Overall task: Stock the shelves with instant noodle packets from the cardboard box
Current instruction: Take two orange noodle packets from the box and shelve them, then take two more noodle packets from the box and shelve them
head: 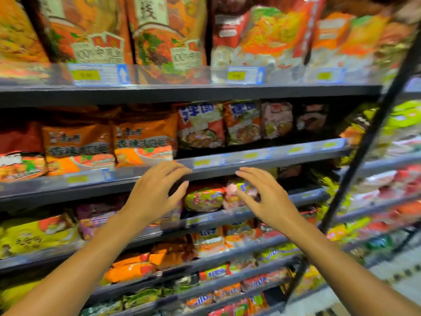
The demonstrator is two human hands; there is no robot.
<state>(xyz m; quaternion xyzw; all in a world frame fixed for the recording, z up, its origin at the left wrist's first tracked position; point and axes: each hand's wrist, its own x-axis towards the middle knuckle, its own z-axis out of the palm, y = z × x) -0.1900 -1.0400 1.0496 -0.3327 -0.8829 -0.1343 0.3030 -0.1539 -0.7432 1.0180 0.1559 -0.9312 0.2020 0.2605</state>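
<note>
Both hands are raised before the shelf [262, 156], fingers spread, nothing held. The left hand [157, 190] and right hand [266, 199] flank a yellow packet [204, 199] lying beyond them, long axis sideways, the right perhaps brushing the pink packet [234, 192]. No box is seen.
</note>
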